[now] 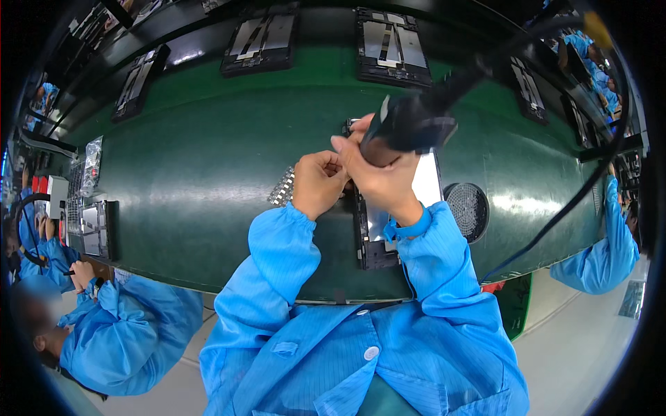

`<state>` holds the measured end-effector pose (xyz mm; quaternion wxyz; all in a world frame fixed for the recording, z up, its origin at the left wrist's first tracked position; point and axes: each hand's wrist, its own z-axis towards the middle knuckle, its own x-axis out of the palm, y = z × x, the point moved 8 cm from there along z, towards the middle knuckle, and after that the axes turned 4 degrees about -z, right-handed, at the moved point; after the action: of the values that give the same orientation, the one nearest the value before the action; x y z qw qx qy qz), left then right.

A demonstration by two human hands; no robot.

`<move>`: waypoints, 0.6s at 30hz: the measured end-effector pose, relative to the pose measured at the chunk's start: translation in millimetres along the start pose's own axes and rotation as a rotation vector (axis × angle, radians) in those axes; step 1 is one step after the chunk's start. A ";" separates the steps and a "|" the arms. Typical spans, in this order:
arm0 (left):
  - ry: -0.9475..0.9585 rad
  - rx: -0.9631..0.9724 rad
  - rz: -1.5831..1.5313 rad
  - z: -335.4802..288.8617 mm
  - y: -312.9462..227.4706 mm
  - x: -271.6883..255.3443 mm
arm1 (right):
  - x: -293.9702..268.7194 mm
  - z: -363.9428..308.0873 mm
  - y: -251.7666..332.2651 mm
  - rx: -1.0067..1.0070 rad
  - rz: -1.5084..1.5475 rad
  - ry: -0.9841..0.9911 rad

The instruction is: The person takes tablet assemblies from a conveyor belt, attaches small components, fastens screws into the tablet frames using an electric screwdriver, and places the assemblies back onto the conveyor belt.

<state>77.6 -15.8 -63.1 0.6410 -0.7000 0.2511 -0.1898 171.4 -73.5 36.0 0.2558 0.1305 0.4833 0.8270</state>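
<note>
My right hand (381, 182) is wrapped round a dark, cylindrical electric screwdriver (413, 125), blurred by motion, whose upper end leans away to the right. Its tip is hidden behind my hands. Close beside it, my left hand (318, 184) is closed, thumb and fingers pinched together; whatever they hold is hidden or too small to make out. Beneath my right hand lies an opened tablet-like device (378, 255) with a black frame and silvery panel, partly covered. A sheet of small pale parts (281, 188) lies just left of my left hand.
Right of the device stands a round black dish (466, 211) of tiny parts. More opened devices lie along the far side, such as one at the back (393, 47). A dark cable (555, 232) hangs across the right. Co-workers in blue sit at both sides.
</note>
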 end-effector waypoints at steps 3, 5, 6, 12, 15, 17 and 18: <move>0.044 -0.105 -0.081 -6.2 1.3 -2.2 | -13.2 7.7 11.6 0.089 0.091 -0.042; 0.057 -0.087 0.034 -19.6 -1.9 -17.8 | -33.4 15.0 34.3 0.066 0.193 -0.110; -0.037 0.042 0.272 -29.7 -13.8 -33.9 | -56.0 17.4 41.8 -0.051 0.108 -0.133; -0.199 0.065 0.745 -78.6 -27.3 -87.7 | -175.9 -4.9 40.0 -0.068 0.090 -0.326; -0.103 0.093 0.775 -70.9 -25.8 -86.0 | -213.0 -18.8 27.8 -0.031 0.101 -0.434; -0.017 0.115 0.736 -61.3 -20.2 -82.8 | -226.4 -24.8 20.3 0.010 0.070 -0.487; 0.001 0.127 0.744 -59.9 -22.7 -78.9 | -230.6 -27.2 19.1 0.005 0.066 -0.509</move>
<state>-18.4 -15.7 -29.7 0.7080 -0.5198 0.4763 0.0407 345.7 -227.7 46.2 0.3416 0.3508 0.4010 0.7743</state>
